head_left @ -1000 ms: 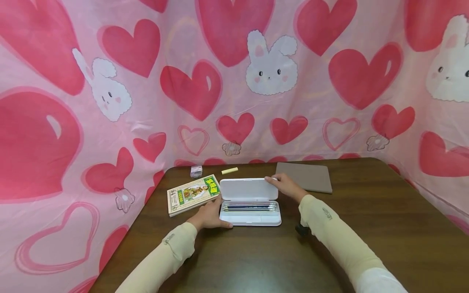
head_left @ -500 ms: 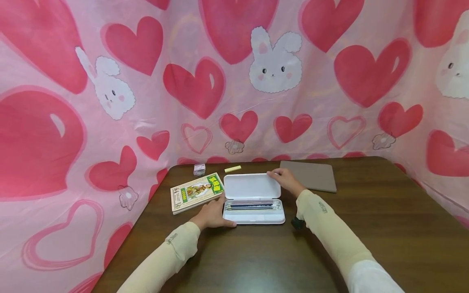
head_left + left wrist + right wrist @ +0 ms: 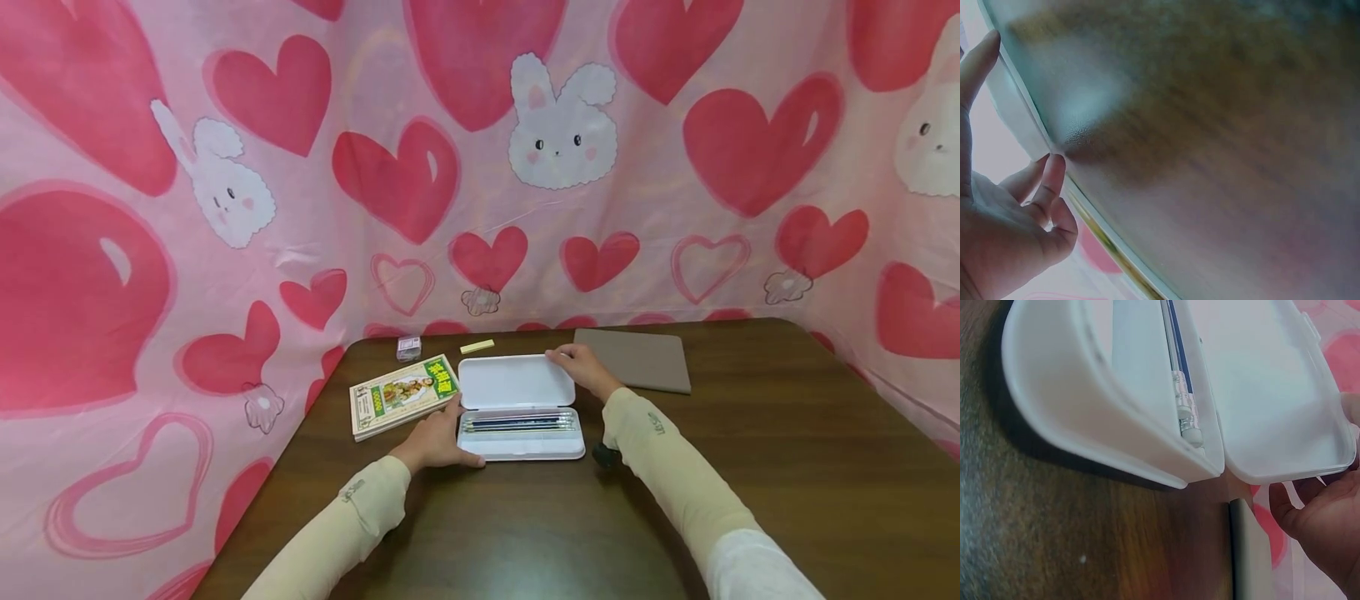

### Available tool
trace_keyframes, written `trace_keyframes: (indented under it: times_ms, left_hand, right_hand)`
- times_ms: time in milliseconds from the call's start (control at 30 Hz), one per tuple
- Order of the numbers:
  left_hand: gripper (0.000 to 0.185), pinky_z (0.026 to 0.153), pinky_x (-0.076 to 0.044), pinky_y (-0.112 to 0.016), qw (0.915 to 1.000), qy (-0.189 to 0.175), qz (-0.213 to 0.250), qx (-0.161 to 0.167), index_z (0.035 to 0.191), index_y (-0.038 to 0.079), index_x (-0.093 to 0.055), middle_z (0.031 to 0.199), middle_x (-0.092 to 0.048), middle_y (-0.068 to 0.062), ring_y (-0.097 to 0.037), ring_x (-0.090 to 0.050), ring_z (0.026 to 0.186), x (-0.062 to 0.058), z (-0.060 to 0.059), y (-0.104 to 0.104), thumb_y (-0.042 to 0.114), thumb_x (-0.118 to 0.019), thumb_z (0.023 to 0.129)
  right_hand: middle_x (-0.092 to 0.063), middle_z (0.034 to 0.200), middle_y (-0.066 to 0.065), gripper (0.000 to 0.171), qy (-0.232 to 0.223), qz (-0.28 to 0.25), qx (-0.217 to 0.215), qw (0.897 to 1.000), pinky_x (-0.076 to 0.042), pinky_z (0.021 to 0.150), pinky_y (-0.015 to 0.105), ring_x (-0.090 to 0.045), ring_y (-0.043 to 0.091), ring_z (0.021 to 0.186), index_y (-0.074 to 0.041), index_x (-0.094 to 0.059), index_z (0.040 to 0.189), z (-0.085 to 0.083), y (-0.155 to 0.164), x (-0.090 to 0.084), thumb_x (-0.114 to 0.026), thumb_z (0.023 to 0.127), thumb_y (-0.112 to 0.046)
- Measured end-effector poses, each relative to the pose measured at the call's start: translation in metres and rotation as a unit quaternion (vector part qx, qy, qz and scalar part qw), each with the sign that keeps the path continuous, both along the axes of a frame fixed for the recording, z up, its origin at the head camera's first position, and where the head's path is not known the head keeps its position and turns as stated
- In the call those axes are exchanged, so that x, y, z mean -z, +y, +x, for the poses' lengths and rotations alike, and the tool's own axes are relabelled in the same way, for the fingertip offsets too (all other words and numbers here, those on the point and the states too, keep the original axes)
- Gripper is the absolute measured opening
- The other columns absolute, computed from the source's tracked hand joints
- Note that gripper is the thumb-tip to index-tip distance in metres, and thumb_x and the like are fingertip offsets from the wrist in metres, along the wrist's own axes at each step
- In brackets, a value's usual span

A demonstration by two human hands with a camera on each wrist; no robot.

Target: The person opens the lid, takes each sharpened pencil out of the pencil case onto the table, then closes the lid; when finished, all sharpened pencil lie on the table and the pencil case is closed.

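Observation:
A white pencil case (image 3: 521, 451) lies unfolded on the table, its lid (image 3: 516, 382) standing up along the back. Several pencils (image 3: 517, 422) lie side by side in the rear part of its tray; the right wrist view shows their eraser ends (image 3: 1190, 428). My left hand (image 3: 435, 440) holds the left end of the case, thumb at the front corner and fingers toward the back. My right hand (image 3: 587, 372) pinches the lid's upper right corner, thumb (image 3: 1352, 407) on the inner side.
A book with a green and yellow cover (image 3: 405, 395) lies left of the case, close to my left fingers. Behind are a small clear packet (image 3: 408, 348) and a pale yellow strip (image 3: 477, 347). A grey-brown flat notebook (image 3: 637, 360) lies behind my right hand.
The lid has tipped a little more upright with my right hand on its corner, then stays there. My left hand keeps its place on the case. The head view has shifted slightly.

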State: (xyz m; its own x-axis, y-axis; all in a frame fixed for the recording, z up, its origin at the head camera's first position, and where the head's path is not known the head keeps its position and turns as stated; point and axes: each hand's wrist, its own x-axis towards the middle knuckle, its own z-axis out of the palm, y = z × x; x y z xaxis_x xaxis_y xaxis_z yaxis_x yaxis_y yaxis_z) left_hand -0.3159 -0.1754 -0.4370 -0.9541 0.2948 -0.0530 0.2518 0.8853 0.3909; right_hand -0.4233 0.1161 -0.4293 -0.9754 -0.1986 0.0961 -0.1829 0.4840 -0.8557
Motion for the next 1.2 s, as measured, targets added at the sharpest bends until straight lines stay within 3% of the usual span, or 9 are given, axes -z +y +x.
trace_keyframes:
  times_ms: [333,533,633,733,867,1033,1200]
  left_hand:
    - [0.117,0.106,-0.033,-0.047,0.9989,-0.014,0.041,0.016,0.143,0.011,-0.02,0.131,-0.048,-0.014,-0.029,-0.044,0.121,0.002,-0.005,0.002,0.055,-0.082,0.055]
    - [0.119,0.107,-0.031,-0.048,0.9984,-0.005,0.048,0.031,0.143,0.008,-0.02,0.134,-0.045,-0.016,-0.031,-0.041,0.125,0.002,-0.006,0.003,0.053,-0.084,0.054]
    - [0.119,0.107,-0.031,-0.048,0.9986,-0.003,0.044,0.03,0.143,0.007,-0.02,0.134,-0.045,-0.016,-0.032,-0.041,0.125,0.002,-0.005,0.002,0.054,-0.084,0.054]
    - [0.12,0.108,-0.03,-0.049,0.9988,-0.006,0.042,0.023,0.143,0.007,-0.02,0.135,-0.044,-0.016,-0.031,-0.041,0.125,0.002,-0.005,0.002,0.053,-0.084,0.053]
    - [0.12,0.109,-0.029,-0.049,0.9988,-0.015,0.044,0.016,0.144,0.008,-0.021,0.139,-0.041,-0.015,-0.031,-0.039,0.127,0.0,-0.003,0.003,0.053,-0.084,0.053]
    - [0.12,0.109,-0.028,-0.05,0.9987,-0.021,0.043,0.016,0.145,0.008,-0.02,0.141,-0.04,-0.015,-0.031,-0.038,0.129,-0.001,-0.002,0.002,0.053,-0.084,0.053]
    - [0.121,0.108,-0.029,-0.05,0.9988,-0.018,0.041,0.019,0.145,0.007,-0.019,0.139,-0.042,-0.016,-0.031,-0.039,0.127,-0.001,-0.003,0.002,0.054,-0.083,0.054]
  right_hand:
    - [-0.062,0.107,0.016,0.041,-0.003,-0.024,-0.004,1.0,-0.047,0.084,0.036,-0.053,0.025,0.094,-0.001,-0.066,0.103,0.008,0.0,-0.006,-0.057,0.09,-0.038]
    - [-0.063,0.104,0.012,0.049,0.06,-0.071,-0.036,0.995,-0.048,0.083,0.037,-0.054,0.024,0.092,-0.005,-0.064,0.105,0.019,0.011,-0.008,-0.059,0.086,-0.049]
    - [-0.062,0.107,0.016,0.047,0.079,-0.09,-0.032,0.992,-0.049,0.085,0.039,-0.056,0.028,0.096,-0.002,-0.061,0.11,0.027,0.02,-0.008,-0.06,0.087,-0.043]
    - [-0.061,0.11,0.021,0.041,0.075,-0.074,-0.008,0.994,-0.048,0.088,0.042,-0.057,0.032,0.099,0.002,-0.06,0.111,0.033,0.028,-0.008,-0.062,0.088,-0.031]
    - [-0.064,0.102,0.017,0.029,0.07,-0.025,-0.003,0.997,-0.05,0.081,0.035,-0.058,0.028,0.092,0.0,-0.064,0.104,0.042,0.038,-0.008,-0.066,0.086,-0.023]
    - [-0.066,0.091,0.008,0.02,0.058,0.019,-0.078,0.995,-0.049,0.074,0.027,-0.056,0.018,0.08,-0.004,-0.068,0.094,0.052,0.042,-0.004,-0.07,0.082,-0.02]
    - [-0.063,0.079,0.003,0.016,0.059,0.075,-0.172,0.98,-0.047,0.065,0.023,-0.052,0.012,0.07,-0.003,-0.069,0.089,0.059,0.037,0.004,-0.072,0.08,-0.015]
